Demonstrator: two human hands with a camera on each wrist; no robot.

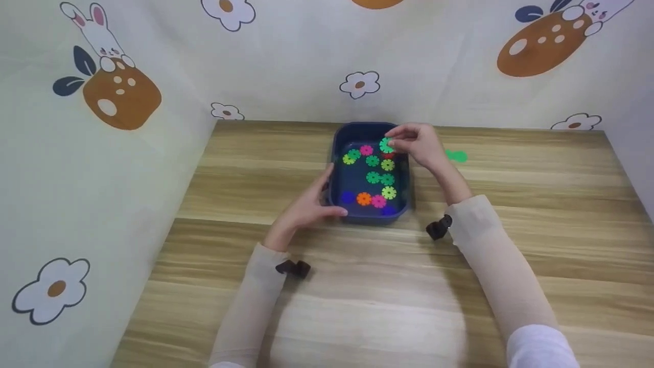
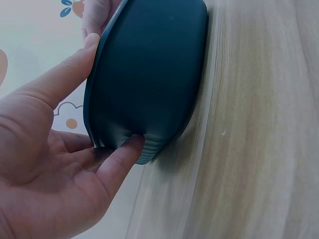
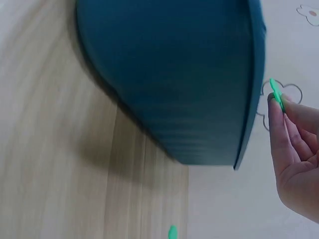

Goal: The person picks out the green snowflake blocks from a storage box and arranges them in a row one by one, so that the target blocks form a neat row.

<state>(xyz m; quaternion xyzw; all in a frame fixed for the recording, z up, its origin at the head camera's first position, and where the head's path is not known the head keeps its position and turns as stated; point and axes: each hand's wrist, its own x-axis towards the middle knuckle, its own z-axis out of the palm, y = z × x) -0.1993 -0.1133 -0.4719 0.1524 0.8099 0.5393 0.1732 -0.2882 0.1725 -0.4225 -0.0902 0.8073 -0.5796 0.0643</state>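
Observation:
A dark blue plastic bin (image 1: 375,220) stands on the table, with several coloured notched discs on its bottom, among them an orange disc (image 1: 364,199) and a pink disc (image 1: 366,150). My left hand (image 1: 311,205) holds the bin's near left corner; the thumb lies at the rim, and the fingers (image 2: 124,157) press against the outer wall. Over the bin's far right part, my right hand (image 1: 421,145) pinches a green notched disc (image 3: 276,94) between thumb and fingertips.
Right of the bin, green pieces (image 1: 456,156) lie on the wooden table (image 1: 536,204), partly behind the right wrist. A patterned cloth wall (image 1: 286,66) rises along the table's back edge, with more at both sides. A black wrist camera (image 1: 438,227) sticks out from the right sleeve.

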